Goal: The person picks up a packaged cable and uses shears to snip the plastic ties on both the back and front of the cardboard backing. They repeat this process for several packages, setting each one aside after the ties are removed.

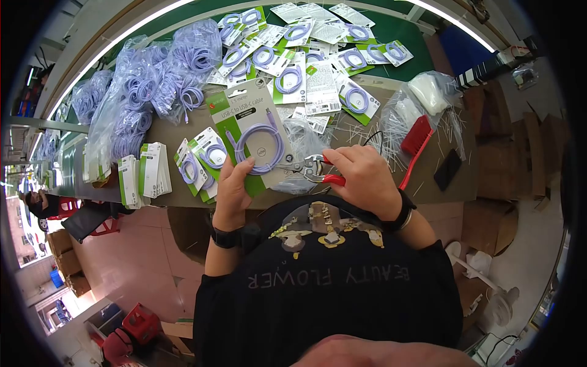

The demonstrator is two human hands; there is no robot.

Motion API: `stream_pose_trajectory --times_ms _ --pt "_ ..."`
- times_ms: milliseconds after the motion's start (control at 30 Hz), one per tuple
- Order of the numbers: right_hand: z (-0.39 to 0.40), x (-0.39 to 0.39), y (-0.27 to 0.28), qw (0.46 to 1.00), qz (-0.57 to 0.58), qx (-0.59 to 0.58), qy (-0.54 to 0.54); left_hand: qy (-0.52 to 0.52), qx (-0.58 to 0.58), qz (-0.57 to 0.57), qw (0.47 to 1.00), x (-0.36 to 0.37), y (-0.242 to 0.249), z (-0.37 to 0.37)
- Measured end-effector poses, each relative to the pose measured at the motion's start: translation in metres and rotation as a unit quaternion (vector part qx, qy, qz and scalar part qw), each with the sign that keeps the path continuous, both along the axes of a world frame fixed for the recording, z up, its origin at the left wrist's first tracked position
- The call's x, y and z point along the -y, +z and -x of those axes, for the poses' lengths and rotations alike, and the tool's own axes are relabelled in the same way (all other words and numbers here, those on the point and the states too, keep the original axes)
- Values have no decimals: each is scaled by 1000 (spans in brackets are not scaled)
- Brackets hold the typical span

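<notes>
My left hand (233,185) is closed on the lower left edge of a green and grey cable card (247,104). A coiled lilac USB-C cable (280,150) is fastened to the card's front. In my right hand (364,177) are red-handled cutting pliers (313,169), their jaws pointing left at the card's lower right, by the cable coil. Whether the jaws touch a tie there is too small to tell. Just behind the pliers lies a clear plastic bag (309,142).
Packed cable cards (287,79) are heaped at the back. Bagged lilac cables (140,85) fill the left, with stacks of cards (154,170) in front. On the right are a red brush (417,136), a black phone (448,170), white ties (367,136) and a bag of white pieces (428,92).
</notes>
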State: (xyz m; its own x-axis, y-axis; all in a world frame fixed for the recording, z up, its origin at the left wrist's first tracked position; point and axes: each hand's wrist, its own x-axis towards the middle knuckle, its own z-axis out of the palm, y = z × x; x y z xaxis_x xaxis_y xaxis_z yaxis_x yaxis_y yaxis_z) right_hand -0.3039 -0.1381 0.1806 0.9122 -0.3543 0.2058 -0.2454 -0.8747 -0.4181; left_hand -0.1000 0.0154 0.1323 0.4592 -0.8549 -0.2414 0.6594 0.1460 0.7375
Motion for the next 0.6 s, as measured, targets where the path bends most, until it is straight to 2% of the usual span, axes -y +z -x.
stream_pose_trajectory --times_ms 267,367,400,500,600 --pt "0 -2 10 998 46 -34 1 2 122 -24 992 0 -5 11" --pt "1 -1 13 996 61 -57 -2 -6 266 -33 964 3 -7 14" --pt "2 -1 14 995 65 -75 1 -6 265 -32 964 4 -7 16" --pt "2 4 13 991 73 -110 7 -33 391 -44 919 6 -7 18" --pt "1 14 6 979 15 -199 26 -31 342 -54 937 8 -20 17"
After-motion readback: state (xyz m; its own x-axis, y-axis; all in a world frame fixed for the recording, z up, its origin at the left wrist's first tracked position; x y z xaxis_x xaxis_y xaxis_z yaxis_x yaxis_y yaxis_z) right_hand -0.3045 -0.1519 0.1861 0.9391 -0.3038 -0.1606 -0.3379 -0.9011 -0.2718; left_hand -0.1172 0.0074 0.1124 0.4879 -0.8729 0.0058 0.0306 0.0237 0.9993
